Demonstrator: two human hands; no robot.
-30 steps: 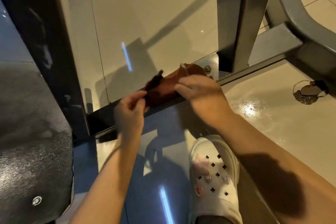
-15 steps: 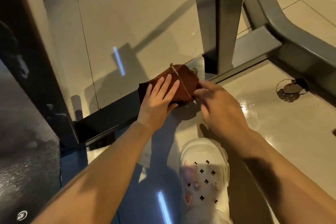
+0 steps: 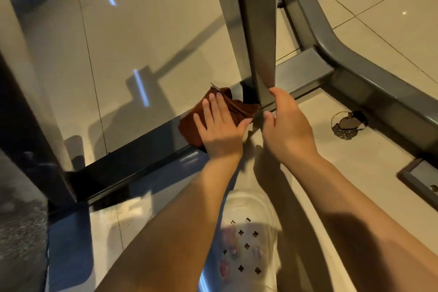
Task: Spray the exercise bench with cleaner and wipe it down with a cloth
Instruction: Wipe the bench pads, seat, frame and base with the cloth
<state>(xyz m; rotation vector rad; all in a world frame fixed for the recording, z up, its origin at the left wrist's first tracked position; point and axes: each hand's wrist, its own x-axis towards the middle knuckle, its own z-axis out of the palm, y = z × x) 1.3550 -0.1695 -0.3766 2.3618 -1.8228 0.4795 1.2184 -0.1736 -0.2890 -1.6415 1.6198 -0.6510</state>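
Bench base rail (image 3: 142,156): L hand (image 3: 220,130) flat, fingers straight, pressing brown cloth (image 3: 189,125) on it for wiping. R hand (image 3: 286,125) beside upright post (image 3: 256,31), fingers loose, prob. steadying; contact unclear.

Floor (image 3: 147,38): we note glossy beige tiles with thin dark joints, mirroring strip lights and long shadows. A broken round hole (image 3: 348,124) lies at right; a small metal plate (image 3: 420,179) nearby. Lighting warm, dim.
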